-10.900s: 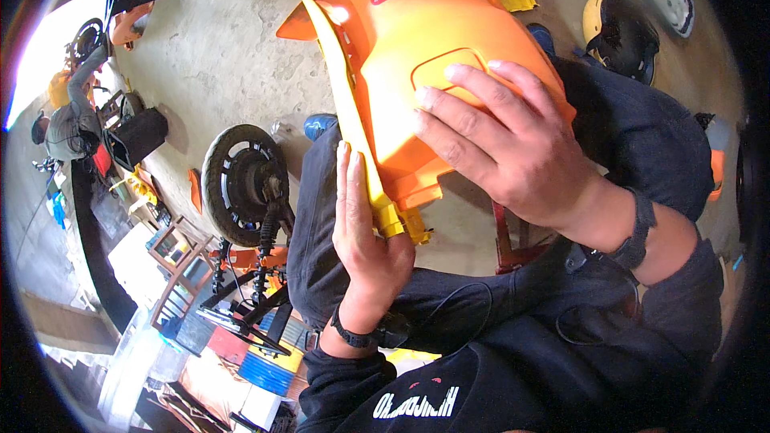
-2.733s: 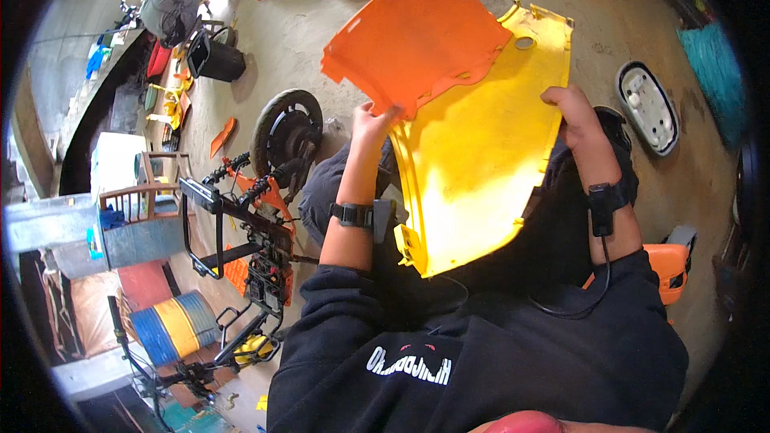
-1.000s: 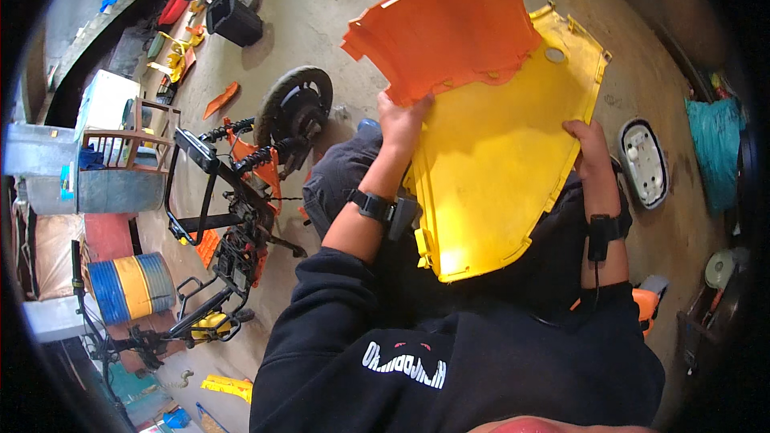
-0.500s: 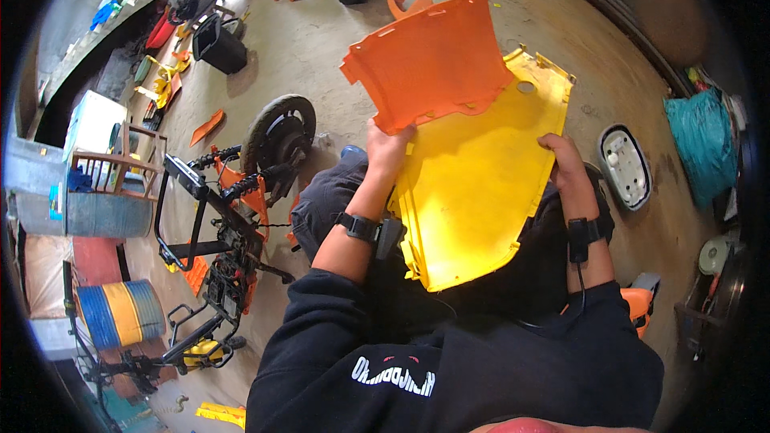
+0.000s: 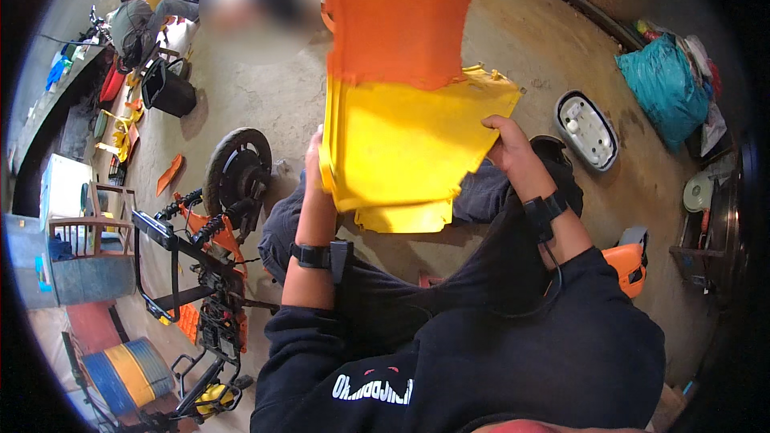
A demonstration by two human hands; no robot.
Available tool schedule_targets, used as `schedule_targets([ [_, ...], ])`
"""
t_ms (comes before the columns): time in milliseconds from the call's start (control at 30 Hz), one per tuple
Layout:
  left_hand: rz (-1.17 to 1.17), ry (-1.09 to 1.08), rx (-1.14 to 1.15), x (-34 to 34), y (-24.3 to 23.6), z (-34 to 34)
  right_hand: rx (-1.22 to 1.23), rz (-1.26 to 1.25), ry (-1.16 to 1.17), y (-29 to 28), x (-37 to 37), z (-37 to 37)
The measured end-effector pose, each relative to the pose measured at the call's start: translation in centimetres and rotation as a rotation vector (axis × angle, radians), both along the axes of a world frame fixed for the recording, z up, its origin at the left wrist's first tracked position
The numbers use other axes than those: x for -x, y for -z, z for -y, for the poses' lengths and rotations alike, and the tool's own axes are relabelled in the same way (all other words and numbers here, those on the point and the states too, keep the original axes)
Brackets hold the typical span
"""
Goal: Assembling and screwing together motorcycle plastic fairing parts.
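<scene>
An orange plastic panel (image 5: 397, 28) with small tabs along its upper edge lies against the top part of a larger yellow panel (image 5: 401, 144), which has raised edges and a step at its bottom. My left hand (image 5: 317, 164) is closed on the yellow panel's left edge, its fingers partly hidden behind it. My right hand (image 5: 505, 144) grips the yellow panel's right edge with the thumb on the face. Both panels are held up above my bent legs (image 5: 497, 216) in dark trousers. Whether the two panels are fastened together, I cannot tell.
A stripped scooter frame (image 5: 200, 289) with front wheel (image 5: 220, 172) lies at left, near a striped barrel (image 5: 128, 377). Further back are a black bin (image 5: 168, 92) and a seated person (image 5: 132, 32). At right are a white-lined oval part (image 5: 584, 128), teal bags (image 5: 658, 88) and an orange case (image 5: 622, 269).
The held panels have swung more level and shifted left, with the orange one squarer at the top. My left hand now sits at the yellow panel's side, away from the orange panel's lower corner.
</scene>
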State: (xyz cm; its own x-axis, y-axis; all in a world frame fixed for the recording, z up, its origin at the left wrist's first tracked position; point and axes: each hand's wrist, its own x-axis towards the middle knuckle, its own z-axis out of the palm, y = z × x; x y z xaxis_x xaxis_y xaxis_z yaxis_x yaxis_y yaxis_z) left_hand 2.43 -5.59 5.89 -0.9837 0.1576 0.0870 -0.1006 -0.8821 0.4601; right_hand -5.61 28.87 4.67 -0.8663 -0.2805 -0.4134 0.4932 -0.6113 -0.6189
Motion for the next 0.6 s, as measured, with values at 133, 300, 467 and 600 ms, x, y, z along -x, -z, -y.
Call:
schedule_targets([
  [133,0.079,-0.186,0.891,0.8,2.9,-3.5,0.007,0.136,0.105,-1.0,-0.1,2.2],
  [300,0.038,-0.151,0.786,0.3,2.8,-9.6,-0.131,0.169,0.197,2.5,1.0,1.5],
  [467,0.424,-0.359,0.460,1.3,-2.8,-10.2,-0.193,0.179,0.210,0.7,0.4,5.5],
  [600,0.399,-0.553,0.457,2.9,-1.7,-7.0,-0.008,0.209,0.057,1.4,1.8,9.8],
])
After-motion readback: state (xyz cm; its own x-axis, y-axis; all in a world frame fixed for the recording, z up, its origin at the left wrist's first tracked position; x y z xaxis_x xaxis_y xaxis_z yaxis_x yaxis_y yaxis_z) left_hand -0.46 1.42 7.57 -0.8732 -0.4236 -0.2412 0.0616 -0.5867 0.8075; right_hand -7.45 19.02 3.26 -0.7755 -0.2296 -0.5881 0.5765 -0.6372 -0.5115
